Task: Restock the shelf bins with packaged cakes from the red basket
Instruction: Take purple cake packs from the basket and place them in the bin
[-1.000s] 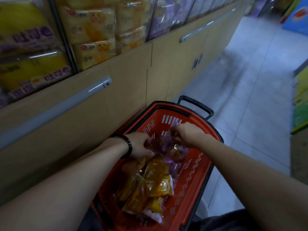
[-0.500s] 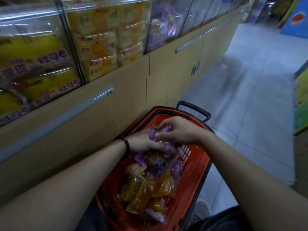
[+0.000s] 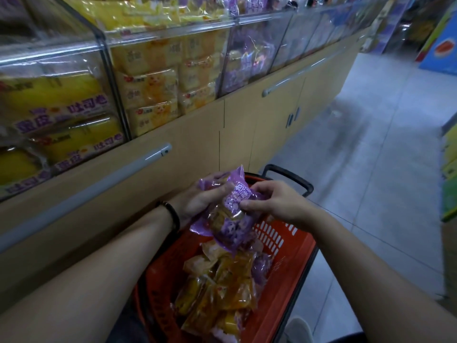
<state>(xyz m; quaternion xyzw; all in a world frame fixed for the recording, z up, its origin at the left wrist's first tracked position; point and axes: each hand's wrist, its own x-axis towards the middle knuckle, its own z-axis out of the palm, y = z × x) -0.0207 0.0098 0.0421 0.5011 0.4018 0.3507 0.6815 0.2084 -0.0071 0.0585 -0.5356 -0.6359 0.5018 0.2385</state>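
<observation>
Above the red basket (image 3: 284, 276) I hold a bunch of purple-wrapped cakes (image 3: 230, 219). My left hand (image 3: 200, 199) grips the bunch from the left, thumb on top of the wrappers. My right hand (image 3: 269, 201) pinches the purple wrapper from the right. Inside the basket lie several yellow-wrapped cakes (image 3: 217, 293) and a purple one (image 3: 262, 268). Clear shelf bins run along the left: one with purple packs (image 3: 247, 60), one with pale yellow packs (image 3: 163, 80), one with large yellow packs (image 3: 59, 115).
Below the bins stand tan cabinets (image 3: 247, 134) with long grey handle bars (image 3: 81, 194). The basket's black handle (image 3: 289, 177) points away from me. A grey tiled aisle (image 3: 371, 157) lies on the right, with coloured goods (image 3: 448, 184) at its right edge.
Both hands have lifted the purple-wrapped cakes up out of the basket pile. My view has tilted up, showing more of the shelf bins.
</observation>
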